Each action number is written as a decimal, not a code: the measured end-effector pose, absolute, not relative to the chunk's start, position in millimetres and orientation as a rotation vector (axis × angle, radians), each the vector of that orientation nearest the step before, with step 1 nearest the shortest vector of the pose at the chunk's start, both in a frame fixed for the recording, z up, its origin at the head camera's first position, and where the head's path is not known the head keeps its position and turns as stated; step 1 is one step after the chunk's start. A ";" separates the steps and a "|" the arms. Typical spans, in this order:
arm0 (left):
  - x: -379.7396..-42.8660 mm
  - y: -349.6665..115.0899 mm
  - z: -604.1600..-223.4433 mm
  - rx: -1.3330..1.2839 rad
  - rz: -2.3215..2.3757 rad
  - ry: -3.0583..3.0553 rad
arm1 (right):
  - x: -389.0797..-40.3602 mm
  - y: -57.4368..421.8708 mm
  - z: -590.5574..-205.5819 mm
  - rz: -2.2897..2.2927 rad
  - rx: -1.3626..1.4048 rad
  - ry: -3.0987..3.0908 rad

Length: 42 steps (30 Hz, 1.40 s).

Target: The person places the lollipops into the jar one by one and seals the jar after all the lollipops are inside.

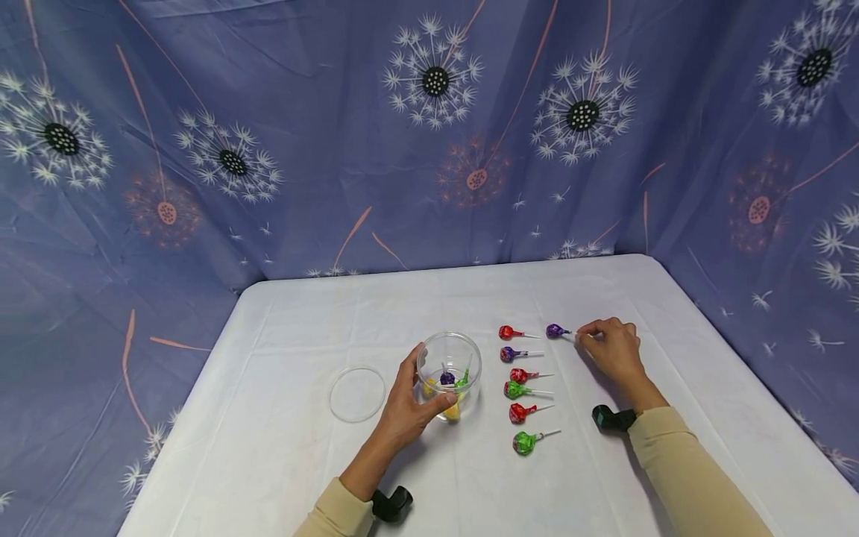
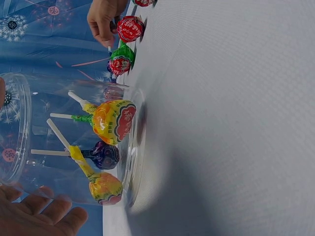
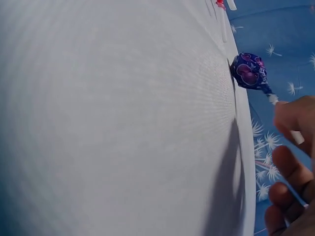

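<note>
My left hand (image 1: 407, 403) is wrapped around a clear plastic jar (image 1: 435, 344), thumb on the near side and fingers on the far side. Inside the jar are several lollipops, among them a yellow one (image 2: 114, 121) and a purple one (image 2: 105, 155), sticks pointing up. At the right, my right hand (image 1: 614, 350) pinches the white stick of a purple lollipop (image 1: 555, 330) between thumb and fingertips. That lollipop's wrapped head (image 3: 248, 72) is close over the white cloth in the right wrist view.
Between the jar and my right hand, a column of lollipops runs from a red one (image 1: 508, 333) at the back to a green one (image 1: 524, 443) in front. Left of the jar lies a clear round lid (image 1: 357, 394). The white-covered table (image 1: 282, 447) meets a blue floral curtain (image 1: 322, 149).
</note>
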<state>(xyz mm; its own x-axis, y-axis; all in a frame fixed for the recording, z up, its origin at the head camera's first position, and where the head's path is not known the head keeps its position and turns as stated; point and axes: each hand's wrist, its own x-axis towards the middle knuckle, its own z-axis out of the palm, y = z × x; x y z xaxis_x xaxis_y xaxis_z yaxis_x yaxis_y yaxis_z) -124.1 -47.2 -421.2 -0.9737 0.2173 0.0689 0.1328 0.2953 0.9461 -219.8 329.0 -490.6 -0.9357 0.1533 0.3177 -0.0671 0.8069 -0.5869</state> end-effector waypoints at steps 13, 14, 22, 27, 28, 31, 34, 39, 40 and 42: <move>-124.1 -47.4 -420.6 0.330 1.786 2.473 | -219.4 316.2 -479.2 0.959 -0.011 -2.490; -124.1 -47.6 -421.0 0.332 1.789 2.471 | -218.9 314.7 -477.4 0.966 -0.006 -2.480; -123.7 -48.3 -421.2 0.345 1.802 2.474 | -213.5 297.0 -454.6 1.038 0.084 -2.374; -123.2 -48.3 -420.3 0.337 1.789 2.474 | -207.7 281.9 -439.2 1.083 0.135 -2.342; -123.2 -48.4 -420.2 0.333 1.784 2.474 | -206.6 278.6 -436.0 1.094 0.141 -2.341; -124.0 -48.6 -421.1 0.325 1.776 2.476 | -203.9 268.6 -427.4 1.130 0.160 -2.341; -127.8 -48.7 -429.4 0.316 1.778 2.478 | -201.7 259.3 -420.2 1.158 0.180 -2.342; -137.1 -50.0 -452.4 0.319 1.775 2.497 | -197.2 241.4 -409.6 1.216 0.246 -2.321; -138.2 -50.5 -455.3 0.325 1.773 2.502 | -196.0 237.4 -407.3 1.227 0.264 -2.313; -139.4 -51.3 -458.7 0.338 1.775 2.507 | -194.1 229.6 -403.2 1.245 0.301 -2.298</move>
